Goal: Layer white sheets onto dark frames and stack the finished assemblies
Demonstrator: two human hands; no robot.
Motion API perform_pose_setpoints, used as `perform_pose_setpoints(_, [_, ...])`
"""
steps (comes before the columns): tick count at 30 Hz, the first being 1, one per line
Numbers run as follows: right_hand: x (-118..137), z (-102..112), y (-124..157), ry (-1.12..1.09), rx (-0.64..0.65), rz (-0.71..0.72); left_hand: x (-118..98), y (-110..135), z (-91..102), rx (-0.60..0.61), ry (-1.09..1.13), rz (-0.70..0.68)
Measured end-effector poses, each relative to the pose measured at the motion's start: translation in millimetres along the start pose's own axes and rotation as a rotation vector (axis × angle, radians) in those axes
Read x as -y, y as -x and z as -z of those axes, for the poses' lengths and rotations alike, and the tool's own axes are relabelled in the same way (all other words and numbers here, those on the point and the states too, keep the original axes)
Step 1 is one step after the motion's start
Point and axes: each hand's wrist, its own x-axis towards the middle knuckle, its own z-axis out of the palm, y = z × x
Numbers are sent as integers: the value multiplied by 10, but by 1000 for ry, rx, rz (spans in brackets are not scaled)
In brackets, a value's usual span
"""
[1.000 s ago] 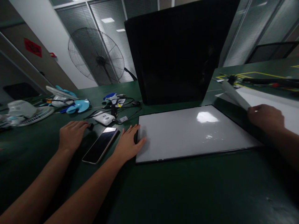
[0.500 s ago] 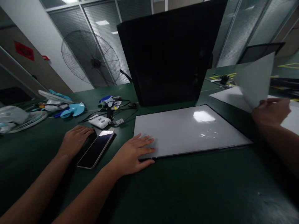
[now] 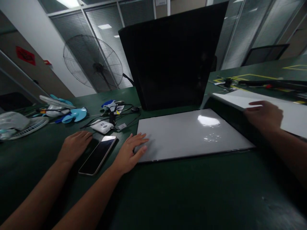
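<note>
A flat white panel (image 3: 177,134) with a thin dark rim lies on the green table, light glinting off its right half. My left hand (image 3: 129,150) rests palm down on its left end, fingers spread and touching the surface. Off to the right, my right hand (image 3: 266,116) is at the near edge of a white sheet (image 3: 297,111); its fingers appear to pinch that edge, though the thumb is partly hidden. The sheet's left edge looks slightly raised. Left of my left hand, another person's hand (image 3: 75,145) lies beside a smartphone (image 3: 98,156).
A large black screen (image 3: 172,60) stands behind the panel. A white device (image 3: 102,126) with cables and a blue item (image 3: 109,103) sit left of it. Blue fan blades (image 3: 75,114) and white fan parts (image 3: 15,123) lie far left. Yellow tape (image 3: 254,76) marks the table at the right.
The upright sheet in my right hand has come down flat, and that hand has shifted left. My left hand has slid left on the panel, toward its edge.
</note>
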Motion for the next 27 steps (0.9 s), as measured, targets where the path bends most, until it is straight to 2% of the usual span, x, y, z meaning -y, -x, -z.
perform_pose_setpoints(4, [66,-10,62,194,232,144,36,-41,-32,-70,65,151])
perform_pose_setpoints(6, [106,-23,77,308,336,170,45,-53,-45,-80,87,186])
perform_pose_setpoints(10, [183,-1,96,483,497,142,51,-56,-63,-71,78,184])
perform_pose_setpoints(13, [254,64,132,560,541,153,56,-52,-71,-64,69,174])
perform_pose_setpoints(17, [381,189,190,599,482,132,63,-49,-72,-58,70,181])
perform_pose_setpoints(23, [663,408,387,527,208,98,56,-52,-43,-38,18,229])
perform_pose_setpoints(25, [822,454,559,494,154,172,59,-52,-29,-35,12,234])
perform_pose_setpoints(27, [1010,473,797,452,186,337,60,-52,-32,-36,12,240])
